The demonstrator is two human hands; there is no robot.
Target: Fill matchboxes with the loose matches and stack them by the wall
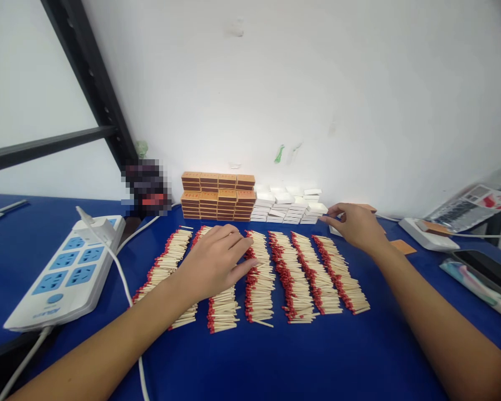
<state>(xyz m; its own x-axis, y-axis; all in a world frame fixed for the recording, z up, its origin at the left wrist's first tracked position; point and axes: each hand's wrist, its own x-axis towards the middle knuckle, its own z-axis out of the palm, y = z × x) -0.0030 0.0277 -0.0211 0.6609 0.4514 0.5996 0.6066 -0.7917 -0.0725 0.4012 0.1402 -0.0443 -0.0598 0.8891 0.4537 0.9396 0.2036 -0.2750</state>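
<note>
Rows of red-tipped matches (pixel 297 278) lie side by side on the blue table (pixel 275 362). Over the left-hand rows hovers my left hand (pixel 217 262), palm down, fingers apart and slightly bent, with nothing seen in it. My right hand (pixel 353 225) is at the right end of the stacked white trays (pixel 292 206), its thumb and fingertips spread around the edge of a white tray at the stack's end. Brown matchboxes (pixel 217 197) stand stacked against the wall, left of the white trays.
A white power strip (pixel 70 267) with a cable lies at the left. On the right are a white adapter block (pixel 428 234), an orange-brown card (pixel 403 247), a dark phone (pixel 484 273) and a plastic-wrapped item (pixel 476 287). Black shelf posts (pixel 94 72) rise at the left.
</note>
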